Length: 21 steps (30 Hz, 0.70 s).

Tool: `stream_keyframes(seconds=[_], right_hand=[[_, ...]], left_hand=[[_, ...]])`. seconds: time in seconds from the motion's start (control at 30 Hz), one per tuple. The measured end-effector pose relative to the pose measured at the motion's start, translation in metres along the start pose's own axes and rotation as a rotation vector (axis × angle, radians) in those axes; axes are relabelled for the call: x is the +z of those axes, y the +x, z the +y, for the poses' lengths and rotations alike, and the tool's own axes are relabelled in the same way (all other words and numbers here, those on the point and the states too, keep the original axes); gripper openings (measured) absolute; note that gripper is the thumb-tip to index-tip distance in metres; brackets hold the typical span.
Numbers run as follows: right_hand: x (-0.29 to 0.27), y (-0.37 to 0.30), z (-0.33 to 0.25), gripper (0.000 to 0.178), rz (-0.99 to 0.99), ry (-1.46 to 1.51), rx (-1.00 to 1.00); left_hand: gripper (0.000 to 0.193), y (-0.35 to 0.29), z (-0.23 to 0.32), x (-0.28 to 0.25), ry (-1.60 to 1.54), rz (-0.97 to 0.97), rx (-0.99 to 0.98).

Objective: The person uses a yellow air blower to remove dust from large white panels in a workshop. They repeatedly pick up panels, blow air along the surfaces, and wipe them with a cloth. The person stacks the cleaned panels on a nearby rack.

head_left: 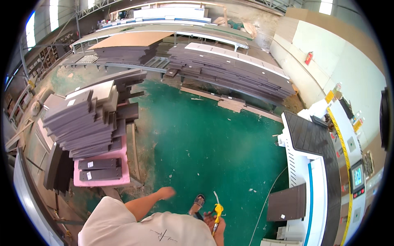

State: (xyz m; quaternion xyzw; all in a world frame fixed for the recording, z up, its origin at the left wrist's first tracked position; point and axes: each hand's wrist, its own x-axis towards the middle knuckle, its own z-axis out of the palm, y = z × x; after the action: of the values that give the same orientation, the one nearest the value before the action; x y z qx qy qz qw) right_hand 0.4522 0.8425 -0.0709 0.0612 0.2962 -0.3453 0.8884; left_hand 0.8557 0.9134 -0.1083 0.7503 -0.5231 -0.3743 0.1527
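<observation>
In my right hand (215,222), close to my body, is a yellow air blow gun (219,210). Its thin nozzle points up and away from me, and my fingers are wrapped round its lower part. My left hand (166,192) reaches out in front of my shirt over the green floor. Motion smears its fingers, and nothing can be made out in it. The nearest things to its left are two short dark boards (99,169) on a pink foam block (128,174), in front of a tall, uneven stack of grey-brown panels (82,119).
On the right runs a white machine (318,184) with a black bed and a control screen (358,176). A brown panel (287,203) leans against its side. A thin hose (262,211) crosses the green floor (197,143). Panel stacks (230,67) lie on roller tables ahead.
</observation>
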Motion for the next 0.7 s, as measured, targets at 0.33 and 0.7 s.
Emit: stream_keyframes(seconds=[0.33, 0.7], right_hand=[[0.296, 0.259, -0.235, 0.054, -0.069, -0.301, -0.019], [0.591, 0.593, -0.423, 0.041, 0.013, -0.628, -0.553]], left_hand=[[0.035, 0.093, -0.113, -0.052, -0.43, 0.214, -0.93], [0.028, 0.494, -0.072, -0.207, -0.81, 0.148, -0.997]])
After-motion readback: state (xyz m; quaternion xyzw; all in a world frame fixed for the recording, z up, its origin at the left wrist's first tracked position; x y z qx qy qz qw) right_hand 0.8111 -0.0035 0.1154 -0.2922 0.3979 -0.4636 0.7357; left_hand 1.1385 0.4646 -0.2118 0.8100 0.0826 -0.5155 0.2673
